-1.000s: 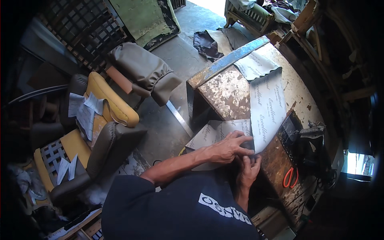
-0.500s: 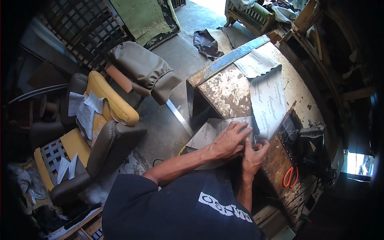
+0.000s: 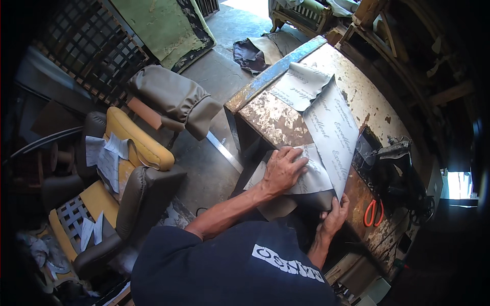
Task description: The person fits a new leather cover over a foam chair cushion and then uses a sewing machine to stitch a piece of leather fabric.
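Printed material (image 3: 332, 135) slants across the tabletop (image 3: 273, 120), right of the frame's centre. Right hand (image 3: 334, 214) pinches its lower corner; left hand (image 3: 283, 171) rests on it, grip unclear

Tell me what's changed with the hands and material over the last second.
The right hand has moved right and toward the body, away from the left hand, and holds the grey printed material near a pointed tip. The left hand lies on the material. The view shifted slightly; the orange-handled scissors stayed put.
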Motion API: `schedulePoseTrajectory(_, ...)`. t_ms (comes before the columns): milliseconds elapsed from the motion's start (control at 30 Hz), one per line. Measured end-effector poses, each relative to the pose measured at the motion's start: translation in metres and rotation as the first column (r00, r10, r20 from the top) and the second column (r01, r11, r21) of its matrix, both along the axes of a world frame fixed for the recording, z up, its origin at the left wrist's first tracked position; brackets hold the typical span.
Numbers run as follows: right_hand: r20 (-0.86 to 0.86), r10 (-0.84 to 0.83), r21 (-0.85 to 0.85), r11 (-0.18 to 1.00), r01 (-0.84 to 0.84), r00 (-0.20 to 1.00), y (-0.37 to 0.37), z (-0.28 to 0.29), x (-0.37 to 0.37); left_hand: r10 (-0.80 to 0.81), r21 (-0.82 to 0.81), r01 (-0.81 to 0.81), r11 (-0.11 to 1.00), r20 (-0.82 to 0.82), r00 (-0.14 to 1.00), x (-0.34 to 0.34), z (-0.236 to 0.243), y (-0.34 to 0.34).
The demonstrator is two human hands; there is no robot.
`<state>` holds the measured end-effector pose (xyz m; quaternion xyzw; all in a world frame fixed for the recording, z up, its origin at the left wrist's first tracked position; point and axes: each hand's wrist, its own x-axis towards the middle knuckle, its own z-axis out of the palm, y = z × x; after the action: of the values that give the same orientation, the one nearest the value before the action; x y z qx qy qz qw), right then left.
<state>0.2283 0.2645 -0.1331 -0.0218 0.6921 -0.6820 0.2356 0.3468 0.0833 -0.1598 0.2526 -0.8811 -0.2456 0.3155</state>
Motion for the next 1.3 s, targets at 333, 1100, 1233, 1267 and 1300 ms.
schedulePoseTrajectory(333,-0.753,0.299,0.444,0.888,0.118,0.586,-0.053,0.018,-0.030,-0.009,-0.070,0.021,0.997,0.167,0.986,-0.036,0.014,0.038)
schedulePoseTrajectory(1100,-0.254,-0.188,-0.241,0.962,0.126,0.949,-0.011,-0.020,-0.067,-0.371,0.230,0.325,0.917,0.194,0.908,-0.051,0.032,0.004)
schedulePoseTrajectory(1233,-0.029,-0.243,-0.334,0.917,0.220,0.970,0.028,-0.003,-0.059,0.061,0.780,0.037,0.625,-0.096,0.994,0.001,0.038,-0.073)
schedulePoseTrajectory(1267,0.054,-0.225,-0.300,0.926,0.231,0.973,0.034,-0.004,-0.050,0.097,0.821,0.107,0.561,-0.194,0.976,0.014,0.038,-0.085)
schedulePoseTrajectory(1300,0.139,-0.203,-0.273,0.933,0.234,0.969,0.037,-0.006,-0.040,0.143,0.846,0.181,0.502,-0.288,0.947,0.024,0.041,-0.094)
